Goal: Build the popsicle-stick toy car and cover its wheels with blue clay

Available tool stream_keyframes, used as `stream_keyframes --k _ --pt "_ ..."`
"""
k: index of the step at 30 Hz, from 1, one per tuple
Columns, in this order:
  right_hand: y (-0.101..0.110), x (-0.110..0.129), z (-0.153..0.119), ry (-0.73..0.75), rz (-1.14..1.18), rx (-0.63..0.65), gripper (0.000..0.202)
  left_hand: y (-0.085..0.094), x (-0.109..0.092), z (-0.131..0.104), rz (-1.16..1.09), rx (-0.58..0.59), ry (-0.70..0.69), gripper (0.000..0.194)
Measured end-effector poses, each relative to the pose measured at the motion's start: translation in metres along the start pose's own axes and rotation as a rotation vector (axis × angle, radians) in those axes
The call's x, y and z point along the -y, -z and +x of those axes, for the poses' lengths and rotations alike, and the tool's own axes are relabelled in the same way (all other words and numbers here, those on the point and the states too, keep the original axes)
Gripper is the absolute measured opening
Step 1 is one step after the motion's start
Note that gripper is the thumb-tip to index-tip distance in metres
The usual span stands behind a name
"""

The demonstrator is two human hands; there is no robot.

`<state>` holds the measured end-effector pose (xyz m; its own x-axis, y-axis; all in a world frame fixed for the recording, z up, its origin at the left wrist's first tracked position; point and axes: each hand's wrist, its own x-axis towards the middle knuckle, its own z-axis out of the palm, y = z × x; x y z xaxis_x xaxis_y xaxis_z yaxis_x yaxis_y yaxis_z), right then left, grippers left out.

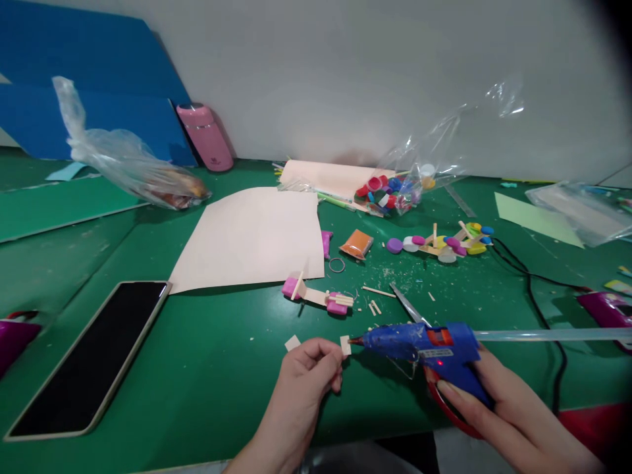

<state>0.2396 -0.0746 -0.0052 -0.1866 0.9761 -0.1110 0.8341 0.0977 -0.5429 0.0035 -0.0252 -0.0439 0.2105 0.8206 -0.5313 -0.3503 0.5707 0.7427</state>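
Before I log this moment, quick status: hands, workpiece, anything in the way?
Left hand pinching small pale piece. Right hand gripping blue glue gun, nozzle at piece. Scissors close, partly hidden by gun.

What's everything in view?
Plastic glue gun: one, blue, right hand
Glue stick: one, clear, gun's rear
Metal scissors: one, red handles, under gun
Small flat pieces: two, beige, left hand and beside
Wooden model: one, pink/beige, centre
Cap model: one, multicoloured, right
Soft packets: two, orange/pink, centre
Paper sheet: one, cream, centre left
Rolled sheet: one, cream, rear
Bag of caps: one, clear, rear
Knotted bag: one, clear, rear left
Bottle: one, pink, rear left
Phone: one, black, left
Boards: count unclear, blue, rear left
Thin sheet: one, pale green, right
Loose sticks: several, beige, centre
Cords: count unclear, black, right
Tabletop: one, green, below
Left hand: one, bottom centre
Right hand: one, bottom right
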Motion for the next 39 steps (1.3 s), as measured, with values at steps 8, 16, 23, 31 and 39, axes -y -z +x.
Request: stream_keyframes --k 8,16,23,31,39 --pt "0.001 0.001 -0.003 -0.037 0.044 0.023 0.041 -0.001 0.0 0.0 -0.023 -0.011 0.013 0.013" --pt "-0.001 0.01 0.002 -0.075 0.039 0.007 0.036 -0.001 -0.001 -0.001 0.013 0.005 0.017 0.012" --pt "0.003 0.012 -0.001 -0.05 0.069 0.052 0.031 0.0 0.002 0.001 0.013 0.011 0.008 0.014" --pt "-0.004 0.007 -0.001 -0.095 0.02 0.012 0.039 -0.001 -0.001 0.0 0.013 0.001 0.017 0.013" --pt "-0.003 -0.004 -0.001 -0.056 -0.008 0.028 0.044 0.0 0.0 0.0 0.011 -0.001 0.012 0.012"
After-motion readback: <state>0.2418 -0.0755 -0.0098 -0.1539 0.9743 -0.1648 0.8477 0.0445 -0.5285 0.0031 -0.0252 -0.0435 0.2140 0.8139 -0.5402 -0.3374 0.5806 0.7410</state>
